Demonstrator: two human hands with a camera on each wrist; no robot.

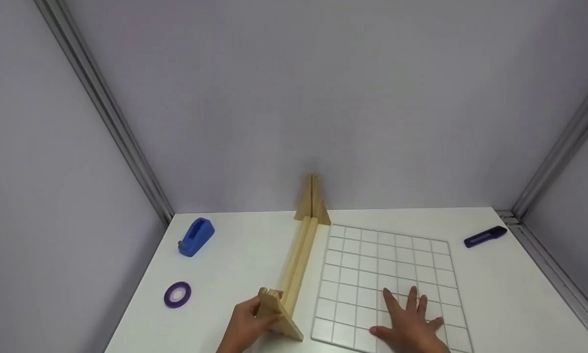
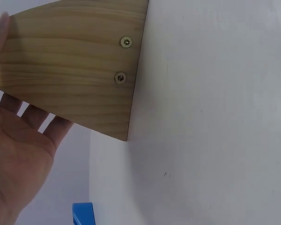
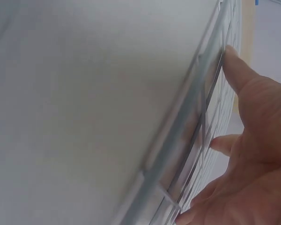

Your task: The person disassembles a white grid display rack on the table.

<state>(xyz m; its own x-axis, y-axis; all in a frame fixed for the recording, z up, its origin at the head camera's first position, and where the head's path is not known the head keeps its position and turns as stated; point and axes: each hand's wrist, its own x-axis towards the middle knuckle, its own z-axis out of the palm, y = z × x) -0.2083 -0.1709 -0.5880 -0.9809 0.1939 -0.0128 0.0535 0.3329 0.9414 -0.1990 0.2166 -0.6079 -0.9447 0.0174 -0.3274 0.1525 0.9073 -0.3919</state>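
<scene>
A wooden stand [image 1: 299,260] with a long grooved base bar runs from front to back on the white table, with a tapered end piece at each end. My left hand [image 1: 249,321] grips the near end piece [image 1: 281,316], thumb on one face and fingers on the other. Two screw heads show on that wooden end piece [image 2: 84,61] in the left wrist view. To the right of the stand lies a white wire grid panel [image 1: 367,274], flat on the table. My right hand [image 1: 409,323] rests on the grid's near part with fingers spread.
At the left are a blue tape dispenser [image 1: 196,237] and a purple ring-shaped tape roll [image 1: 177,294]. A dark utility knife [image 1: 485,236] lies at the far right. Grey walls [image 1: 294,98] rise behind and at both sides of the table [image 1: 235,245].
</scene>
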